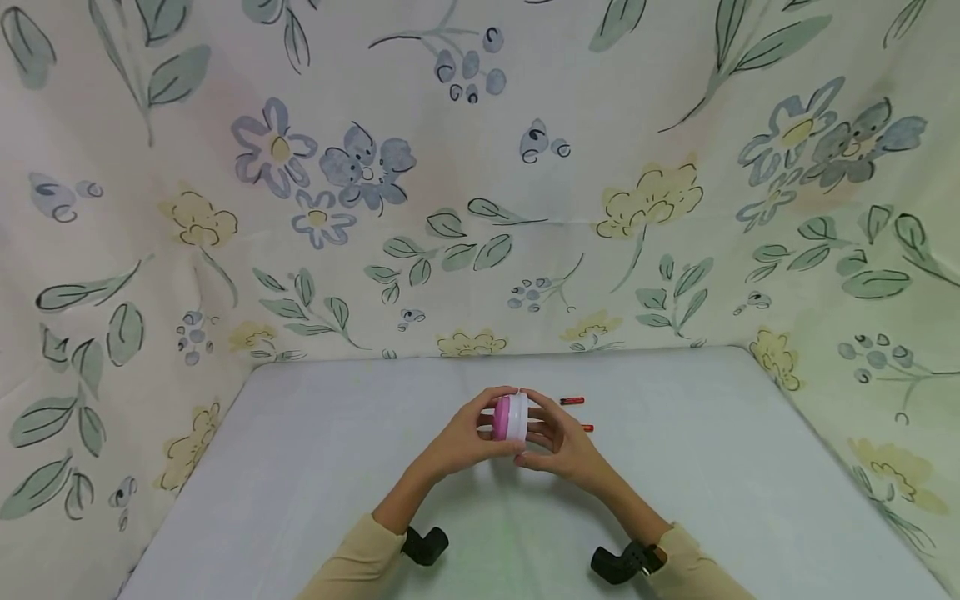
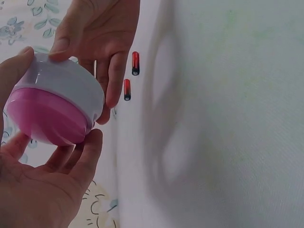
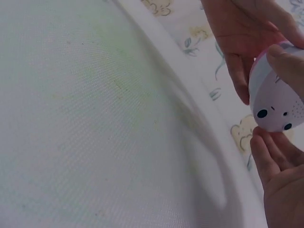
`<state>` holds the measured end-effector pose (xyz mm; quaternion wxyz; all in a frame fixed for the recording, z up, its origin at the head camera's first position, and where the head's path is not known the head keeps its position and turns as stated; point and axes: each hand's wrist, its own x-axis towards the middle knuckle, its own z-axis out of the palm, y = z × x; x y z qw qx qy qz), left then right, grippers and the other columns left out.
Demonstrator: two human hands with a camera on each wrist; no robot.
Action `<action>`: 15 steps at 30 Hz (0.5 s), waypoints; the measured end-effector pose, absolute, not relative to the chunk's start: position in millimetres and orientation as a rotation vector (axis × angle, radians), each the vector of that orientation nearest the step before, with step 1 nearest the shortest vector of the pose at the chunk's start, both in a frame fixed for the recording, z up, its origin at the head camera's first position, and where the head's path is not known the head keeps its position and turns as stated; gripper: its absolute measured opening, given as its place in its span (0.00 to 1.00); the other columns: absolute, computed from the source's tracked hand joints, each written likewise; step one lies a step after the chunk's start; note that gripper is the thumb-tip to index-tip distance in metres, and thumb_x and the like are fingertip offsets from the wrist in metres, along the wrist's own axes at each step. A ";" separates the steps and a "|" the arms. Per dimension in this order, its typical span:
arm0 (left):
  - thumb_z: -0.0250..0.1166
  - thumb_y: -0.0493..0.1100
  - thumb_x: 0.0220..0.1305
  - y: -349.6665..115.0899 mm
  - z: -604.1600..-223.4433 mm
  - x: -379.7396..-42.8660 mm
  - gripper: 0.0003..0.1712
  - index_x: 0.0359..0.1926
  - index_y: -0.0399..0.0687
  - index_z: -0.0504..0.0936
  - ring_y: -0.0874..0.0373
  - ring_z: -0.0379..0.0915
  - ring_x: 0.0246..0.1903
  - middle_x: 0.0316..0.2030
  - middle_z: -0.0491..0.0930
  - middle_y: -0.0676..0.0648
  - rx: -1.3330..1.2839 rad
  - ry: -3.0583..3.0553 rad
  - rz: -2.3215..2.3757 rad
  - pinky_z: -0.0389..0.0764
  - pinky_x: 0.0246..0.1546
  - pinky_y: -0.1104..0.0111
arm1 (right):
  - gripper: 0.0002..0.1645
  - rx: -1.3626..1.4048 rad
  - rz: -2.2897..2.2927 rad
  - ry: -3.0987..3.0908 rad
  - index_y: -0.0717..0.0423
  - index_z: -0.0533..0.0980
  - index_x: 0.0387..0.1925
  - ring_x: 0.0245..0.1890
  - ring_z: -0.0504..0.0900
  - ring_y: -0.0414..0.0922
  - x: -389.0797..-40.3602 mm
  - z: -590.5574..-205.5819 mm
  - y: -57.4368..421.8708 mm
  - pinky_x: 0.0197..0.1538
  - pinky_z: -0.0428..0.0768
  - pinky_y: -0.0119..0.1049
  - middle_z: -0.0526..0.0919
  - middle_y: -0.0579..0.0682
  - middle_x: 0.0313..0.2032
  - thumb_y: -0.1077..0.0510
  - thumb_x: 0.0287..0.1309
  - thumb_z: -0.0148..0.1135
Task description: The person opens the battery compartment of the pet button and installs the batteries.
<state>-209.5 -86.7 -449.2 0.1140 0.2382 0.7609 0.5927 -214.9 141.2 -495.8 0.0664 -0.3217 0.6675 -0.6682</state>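
Note:
A round pink-and-white device point(image 1: 517, 418) is held up over the table between both hands. My left hand point(image 1: 461, 437) grips it from the pink side, thumb and fingers spread around the rim. On the white side, my right hand point(image 1: 566, 446) holds it with the thumb and fingertips at the edge. In the left wrist view, the device's glossy pink dome point(image 2: 50, 114) faces the left palm. The right wrist view shows the white face point(image 3: 275, 102), with dark round spots and a patch of tiny holes; the right thumb covers part of it.
Two red-and-black batteries, one nearer point(image 2: 127, 90) and one farther point(image 2: 136, 63) in the left wrist view, lie on the white-covered table point(image 1: 315, 467) just beyond the right hand. Floral cloth point(image 1: 480, 183) hangs behind the table and along both sides.

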 end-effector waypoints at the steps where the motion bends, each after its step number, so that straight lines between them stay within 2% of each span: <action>1: 0.77 0.43 0.60 -86.9 -449.4 -209.3 0.42 0.72 0.59 0.67 0.50 0.74 0.54 0.62 0.71 0.50 0.700 2.236 1.736 0.81 0.51 0.62 | 0.56 -0.971 -2.013 2.013 0.56 0.55 0.78 0.60 0.74 0.65 -214.8 -495.8 141.0 0.60 0.76 0.47 0.67 0.65 0.66 0.71 0.54 0.75; 7: 0.77 0.43 0.60 -88.1 -449.3 -209.0 0.42 0.72 0.56 0.66 0.49 0.74 0.54 0.63 0.71 0.48 0.716 2.271 1.726 0.81 0.52 0.61 | 0.58 -0.949 -2.016 1.976 0.57 0.52 0.78 0.59 0.76 0.62 -215.4 -495.7 140.6 0.60 0.76 0.48 0.67 0.64 0.66 0.71 0.54 0.75; 15: 0.75 0.40 0.62 -90.3 -448.4 -207.6 0.41 0.72 0.50 0.66 0.48 0.75 0.54 0.62 0.72 0.44 0.738 2.241 1.738 0.80 0.53 0.59 | 0.53 -0.961 -2.001 1.996 0.57 0.56 0.76 0.53 0.80 0.60 -213.6 -496.7 141.6 0.56 0.79 0.50 0.69 0.65 0.61 0.71 0.54 0.75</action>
